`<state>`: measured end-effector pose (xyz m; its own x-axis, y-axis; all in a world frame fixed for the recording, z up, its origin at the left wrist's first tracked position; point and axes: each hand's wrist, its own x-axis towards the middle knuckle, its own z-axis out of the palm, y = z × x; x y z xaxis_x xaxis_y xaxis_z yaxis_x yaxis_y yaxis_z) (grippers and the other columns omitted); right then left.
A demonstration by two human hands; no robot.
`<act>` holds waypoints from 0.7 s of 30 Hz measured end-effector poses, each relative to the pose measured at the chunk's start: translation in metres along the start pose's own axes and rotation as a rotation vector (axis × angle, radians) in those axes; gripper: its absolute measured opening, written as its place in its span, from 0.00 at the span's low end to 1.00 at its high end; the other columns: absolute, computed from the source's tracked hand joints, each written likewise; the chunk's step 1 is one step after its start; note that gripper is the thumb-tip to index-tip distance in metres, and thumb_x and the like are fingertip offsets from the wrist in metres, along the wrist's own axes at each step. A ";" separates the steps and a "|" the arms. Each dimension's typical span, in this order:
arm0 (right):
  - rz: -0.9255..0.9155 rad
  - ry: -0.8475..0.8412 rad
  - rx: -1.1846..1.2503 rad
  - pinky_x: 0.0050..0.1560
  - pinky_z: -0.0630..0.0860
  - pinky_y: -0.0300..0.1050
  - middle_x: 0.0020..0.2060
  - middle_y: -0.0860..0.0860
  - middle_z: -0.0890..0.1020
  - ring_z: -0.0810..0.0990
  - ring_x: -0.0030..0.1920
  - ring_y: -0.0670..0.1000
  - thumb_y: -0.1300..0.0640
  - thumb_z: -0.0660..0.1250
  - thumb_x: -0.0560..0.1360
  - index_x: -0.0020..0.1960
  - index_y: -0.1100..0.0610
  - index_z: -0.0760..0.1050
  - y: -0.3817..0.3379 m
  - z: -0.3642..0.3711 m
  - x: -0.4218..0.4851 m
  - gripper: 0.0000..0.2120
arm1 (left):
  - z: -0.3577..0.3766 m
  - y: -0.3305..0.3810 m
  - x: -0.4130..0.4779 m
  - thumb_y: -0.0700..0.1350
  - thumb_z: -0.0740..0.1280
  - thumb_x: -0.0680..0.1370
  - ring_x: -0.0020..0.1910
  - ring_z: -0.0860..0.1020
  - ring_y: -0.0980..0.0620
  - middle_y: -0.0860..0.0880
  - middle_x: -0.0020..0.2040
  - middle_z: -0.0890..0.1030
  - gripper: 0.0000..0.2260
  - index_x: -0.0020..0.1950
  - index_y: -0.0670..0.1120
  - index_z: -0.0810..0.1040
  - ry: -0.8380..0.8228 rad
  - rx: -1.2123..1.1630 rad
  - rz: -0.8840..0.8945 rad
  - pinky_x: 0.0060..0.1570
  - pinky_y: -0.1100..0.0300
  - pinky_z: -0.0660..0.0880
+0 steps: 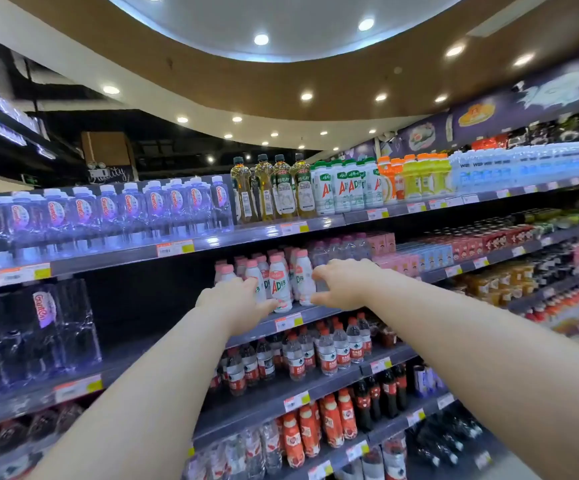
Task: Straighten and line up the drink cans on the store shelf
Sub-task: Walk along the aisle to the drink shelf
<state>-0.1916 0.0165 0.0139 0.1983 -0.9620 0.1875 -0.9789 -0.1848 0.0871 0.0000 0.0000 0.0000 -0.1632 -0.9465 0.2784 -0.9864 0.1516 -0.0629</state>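
Scene: store aisle with a multi-tier drinks shelf (315, 313); view slightly motion-blurred.
Task items: white bottles with pink caps (281, 282), marked "AD", standing upright in a cluster on the second shelf tier from the top, near its front edge. They appear to be bottles rather than cans.
Left hand (236, 301): extended to the left side of the cluster, palm toward the bottles.
Left fingers (265, 308): spread, with the tips touching the lower part of the front bottle; no closed grip is visible.
Right hand (345, 284): extended to the right side of the cluster, back of the hand toward the camera.
Right fingers (319, 271): spread and curved toward the rightmost bottle; whether they touch it cannot be determined.
Bottle arrangement: the front bottle stands between the two hands; further bottles stand behind it in uneven rows.
Top tier: clear water bottles (108, 213) at left, yellow-green tall bottles (274, 188) at centre.
Tier below the hands: small water bottles with red labels (315, 351).
Shelf edge: price tags (288, 322) fixed along the front rail just below the hands.
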 end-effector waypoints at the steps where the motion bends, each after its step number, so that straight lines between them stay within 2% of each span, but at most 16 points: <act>1: 0.016 -0.012 -0.012 0.64 0.65 0.58 0.69 0.55 0.68 0.70 0.66 0.60 0.39 0.55 0.77 0.72 0.51 0.60 0.002 0.002 -0.005 0.28 | 0.002 0.005 -0.002 0.66 0.52 0.76 0.66 0.68 0.44 0.46 0.70 0.67 0.30 0.72 0.49 0.61 -0.019 0.005 0.013 0.58 0.49 0.70; 6: 0.066 -0.035 -0.027 0.64 0.66 0.58 0.70 0.55 0.66 0.69 0.66 0.60 0.38 0.55 0.77 0.73 0.51 0.58 0.031 0.012 -0.025 0.29 | 0.010 0.039 -0.004 0.65 0.52 0.76 0.67 0.68 0.44 0.46 0.71 0.67 0.30 0.72 0.49 0.61 -0.046 0.005 0.090 0.58 0.50 0.70; 11: 0.119 -0.050 -0.015 0.62 0.66 0.57 0.68 0.54 0.69 0.71 0.64 0.59 0.39 0.55 0.77 0.72 0.50 0.59 0.078 0.022 -0.046 0.28 | 0.011 0.087 -0.001 0.66 0.52 0.76 0.67 0.69 0.44 0.46 0.70 0.68 0.30 0.72 0.49 0.62 -0.050 0.007 0.137 0.59 0.49 0.71; 18: 0.151 -0.087 -0.019 0.61 0.69 0.56 0.67 0.54 0.71 0.72 0.64 0.59 0.40 0.55 0.77 0.71 0.51 0.61 0.177 0.037 -0.085 0.27 | 0.024 0.198 0.010 0.65 0.52 0.76 0.66 0.69 0.44 0.46 0.69 0.69 0.29 0.72 0.49 0.62 -0.060 -0.056 0.186 0.59 0.48 0.71; 21: 0.170 -0.105 -0.019 0.62 0.67 0.56 0.68 0.54 0.69 0.71 0.65 0.58 0.40 0.55 0.77 0.72 0.50 0.60 0.226 0.040 -0.102 0.27 | 0.026 0.250 0.015 0.65 0.52 0.76 0.66 0.69 0.44 0.46 0.70 0.68 0.29 0.73 0.50 0.60 -0.068 -0.072 0.204 0.58 0.49 0.72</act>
<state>-0.4351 0.0652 -0.0251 0.0228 -0.9949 0.0983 -0.9965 -0.0148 0.0818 -0.2488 0.0165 -0.0367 -0.3604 -0.9107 0.2017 -0.9322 0.3597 -0.0416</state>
